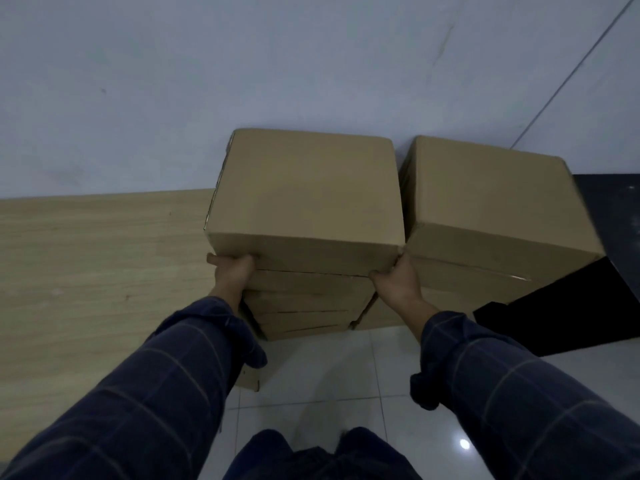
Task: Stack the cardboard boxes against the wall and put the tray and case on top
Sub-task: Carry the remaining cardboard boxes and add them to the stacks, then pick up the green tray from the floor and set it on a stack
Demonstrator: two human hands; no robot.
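With left hand (pixel 232 271) and right hand (pixel 398 277) gripping its lower corners, the top cardboard box (pixel 306 199) (stack uneven beneath) may slide off.

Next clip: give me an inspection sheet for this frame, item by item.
Surface: white tiled floor.
Job's things: top box on left stack; right stack beside it, both at the wall. Tray, case: nothing seen.
Clutter: small cardboard piece.
Grippers: left hand and right hand grip the top box's front corners.
Cables: nothing seen.
Surroundings: wooden panel left, black object right.
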